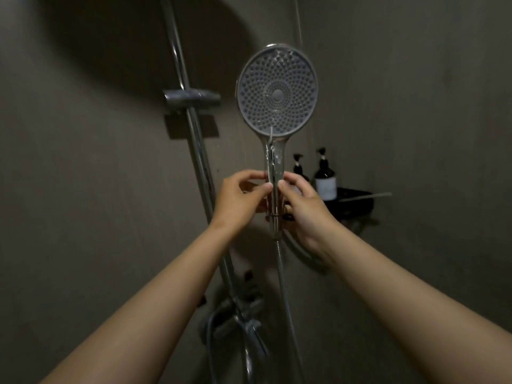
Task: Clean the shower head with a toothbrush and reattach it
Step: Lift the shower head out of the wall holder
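A round chrome shower head with a grey nozzle-dotted face [277, 91] stands upright in front of the dark grey wall [83, 189], its face turned toward the camera and its handle pointing straight down; the left hand [238, 199] pinches the handle from the left, thumb and fingers closed on it, while the right hand [303, 207] does the same from the right, fingertips meeting the left hand's at the handle's lower part; a ribbed silver hose [282, 275] drops from the bottom of the handle; to the left a chrome vertical rail [194, 128] carries a chrome sliding bracket [191, 97], well apart from the head; at the rail's foot sits a chrome mixer tap [243, 314], blurred; to the right, behind the right hand, two dark pump bottles [324, 176] stand on a black wall shelf [357, 199]; whether the handle rests in a holder behind the hands cannot be told.
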The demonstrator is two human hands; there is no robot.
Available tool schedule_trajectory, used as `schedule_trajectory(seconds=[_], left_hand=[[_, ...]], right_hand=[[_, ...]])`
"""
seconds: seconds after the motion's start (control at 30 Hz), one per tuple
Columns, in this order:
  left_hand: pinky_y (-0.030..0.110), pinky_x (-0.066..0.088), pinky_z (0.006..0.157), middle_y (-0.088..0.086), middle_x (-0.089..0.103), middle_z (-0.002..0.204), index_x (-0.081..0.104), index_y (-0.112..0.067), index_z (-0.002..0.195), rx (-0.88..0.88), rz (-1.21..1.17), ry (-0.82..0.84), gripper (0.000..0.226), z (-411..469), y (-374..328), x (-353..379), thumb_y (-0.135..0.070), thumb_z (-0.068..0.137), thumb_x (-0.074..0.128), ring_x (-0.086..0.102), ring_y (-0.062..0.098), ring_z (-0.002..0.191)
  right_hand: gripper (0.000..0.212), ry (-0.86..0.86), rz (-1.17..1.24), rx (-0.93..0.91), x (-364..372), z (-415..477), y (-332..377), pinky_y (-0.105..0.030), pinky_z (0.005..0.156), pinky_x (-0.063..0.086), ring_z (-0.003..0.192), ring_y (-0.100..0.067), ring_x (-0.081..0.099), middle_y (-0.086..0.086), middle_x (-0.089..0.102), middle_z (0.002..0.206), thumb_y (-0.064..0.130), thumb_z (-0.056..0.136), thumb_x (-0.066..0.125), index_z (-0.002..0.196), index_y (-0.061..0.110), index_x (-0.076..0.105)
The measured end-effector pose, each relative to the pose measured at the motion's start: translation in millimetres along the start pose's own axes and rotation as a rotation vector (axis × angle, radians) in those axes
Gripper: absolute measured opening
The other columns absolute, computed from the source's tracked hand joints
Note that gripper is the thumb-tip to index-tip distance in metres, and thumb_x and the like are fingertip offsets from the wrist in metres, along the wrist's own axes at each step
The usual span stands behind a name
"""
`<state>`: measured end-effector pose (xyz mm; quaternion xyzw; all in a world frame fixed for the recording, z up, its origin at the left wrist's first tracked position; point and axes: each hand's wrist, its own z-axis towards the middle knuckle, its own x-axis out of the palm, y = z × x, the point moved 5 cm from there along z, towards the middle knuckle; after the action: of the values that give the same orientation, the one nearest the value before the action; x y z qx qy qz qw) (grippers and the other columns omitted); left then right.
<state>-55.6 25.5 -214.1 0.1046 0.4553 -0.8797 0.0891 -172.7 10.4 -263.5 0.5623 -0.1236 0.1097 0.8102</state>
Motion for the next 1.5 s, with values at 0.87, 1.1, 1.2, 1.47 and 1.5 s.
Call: schedule_trajectory(seconds=[0.87, 1.1, 1.2, 1.47, 1.5], left_hand=[[0.026, 0.057, 0.064, 0.006, 0.071, 0.083, 0.071, -0.021, 0.092, -0.281, -0.415, 0.547, 0.022, -404.8, -44.5, 139.1, -0.001, 0.082, 0.067, 0.068, 0.011, 0.074], [0.016, 0.051, 0.058, 0.012, 0.071, 0.088, 0.071, -0.009, 0.101, -0.314, -0.398, 0.698, 0.020, -477.6, -74.4, 156.4, -0.003, 0.083, 0.067, 0.064, 0.010, 0.075], [0.018, 0.052, 0.059, 0.012, 0.071, 0.088, 0.071, -0.007, 0.102, -0.294, -0.405, 0.804, 0.019, -498.6, -84.1, 168.8, -0.003, 0.083, 0.067, 0.064, 0.011, 0.075], [0.020, 0.056, 0.060, 0.012, 0.072, 0.088, 0.071, -0.013, 0.100, -0.250, -0.362, 1.034, 0.020, -547.4, -98.1, 183.5, -0.004, 0.083, 0.067, 0.068, 0.016, 0.077], [0.019, 0.056, 0.060, 0.010, 0.072, 0.087, 0.071, -0.013, 0.100, -0.249, -0.360, 1.060, 0.020, -554.0, -101.6, 183.3, -0.003, 0.084, 0.066, 0.068, 0.015, 0.076]], right_hand=[[0.024, -0.442, -0.200, 0.200, -137.8, -474.9, 2.5, -0.021, 0.057, 0.054, 0.078, -0.013, 0.068, -0.002, 0.069, 0.091, 0.015, 0.095, 0.052, 0.118, 0.019, 0.054], [0.027, -0.596, -0.226, 0.231, -148.3, -568.6, 10.3, -0.027, 0.072, 0.057, 0.090, -0.018, 0.071, -0.003, 0.073, 0.100, 0.019, 0.094, 0.054, 0.120, 0.024, 0.056], [0.027, -0.700, -0.205, 0.227, -152.0, -600.5, 12.3, -0.027, 0.069, 0.057, 0.085, -0.017, 0.070, -0.003, 0.072, 0.097, 0.019, 0.094, 0.053, 0.121, 0.022, 0.054], [0.031, -0.868, -0.103, 0.260, -148.8, -669.1, 9.2, -0.033, 0.070, 0.059, 0.077, -0.014, 0.070, -0.005, 0.071, 0.089, 0.013, 0.094, 0.052, 0.125, 0.012, 0.048], [0.032, -0.876, -0.099, 0.266, -148.1, -677.4, 9.4, -0.037, 0.075, 0.059, 0.079, -0.016, 0.070, -0.009, 0.070, 0.092, 0.013, 0.094, 0.053, 0.125, 0.012, 0.048]])
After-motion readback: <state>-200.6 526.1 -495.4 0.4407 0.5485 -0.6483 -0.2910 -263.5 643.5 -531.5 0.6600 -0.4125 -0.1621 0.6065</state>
